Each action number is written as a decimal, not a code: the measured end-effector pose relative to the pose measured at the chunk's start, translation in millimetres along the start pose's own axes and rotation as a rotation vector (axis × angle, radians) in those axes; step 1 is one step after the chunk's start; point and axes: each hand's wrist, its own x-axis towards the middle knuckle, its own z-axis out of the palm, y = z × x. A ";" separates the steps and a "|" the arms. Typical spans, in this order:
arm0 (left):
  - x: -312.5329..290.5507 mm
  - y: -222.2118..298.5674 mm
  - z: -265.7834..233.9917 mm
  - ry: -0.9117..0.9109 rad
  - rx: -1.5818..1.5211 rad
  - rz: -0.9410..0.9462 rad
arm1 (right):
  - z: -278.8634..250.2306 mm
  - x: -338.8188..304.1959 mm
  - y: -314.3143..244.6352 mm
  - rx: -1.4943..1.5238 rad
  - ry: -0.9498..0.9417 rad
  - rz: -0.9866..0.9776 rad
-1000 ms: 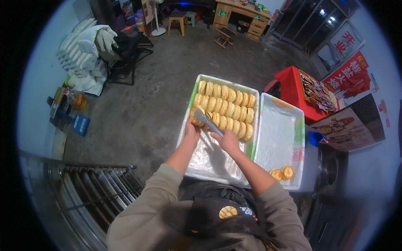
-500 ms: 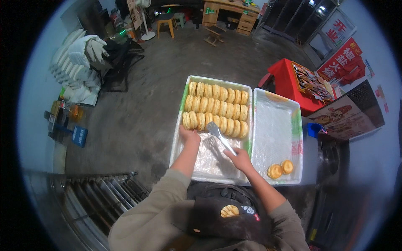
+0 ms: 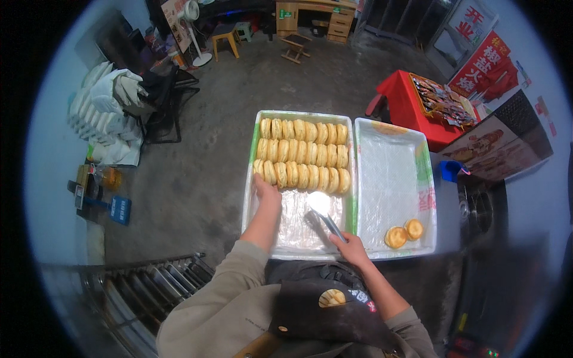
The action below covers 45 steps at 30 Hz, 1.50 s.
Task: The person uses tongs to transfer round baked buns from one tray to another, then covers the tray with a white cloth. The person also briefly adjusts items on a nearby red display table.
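Observation:
A white foam box [image 3: 248, 209] holds three rows of round golden flatbreads [image 3: 302, 153] standing on edge. My left hand [image 3: 267, 192] is inside its left wall, fingers stretched up against the end bread of the nearest row; the fingertips are partly hidden. Metal tongs [image 3: 332, 225] are gripped in my right hand [image 3: 353, 248] over the lined front part of this box. Their far end shines with glare, and no bread shows between the jaws. In the second foam box [image 3: 391, 173], alongside on the right, two flatbreads [image 3: 404, 233] lie flat at the front.
A red-covered table [image 3: 397, 98] with a tray of packets stands beyond the right box. A blue container [image 3: 452, 170] is beside a printed board. Metal racks [image 3: 155, 283] stand at my lower left, and white sacks [image 3: 104, 113] are piled farther left.
The tongs have drawn back from the nearest bread row toward me, with my right hand slightly lower. My left hand stays at the row's left end. The view has shifted a little.

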 end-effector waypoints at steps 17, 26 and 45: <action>-29.1 13.5 6.6 -0.055 0.291 -0.405 | -2.7 -10.9 19.9 0.159 0.032 0.060; -27.6 31.9 7.6 0.013 0.339 -0.416 | -2.9 -9.5 38.5 0.220 0.042 0.046; -1.1 16.4 -38.5 -0.016 0.404 -0.322 | -80.8 -70.3 98.2 1.598 0.158 0.392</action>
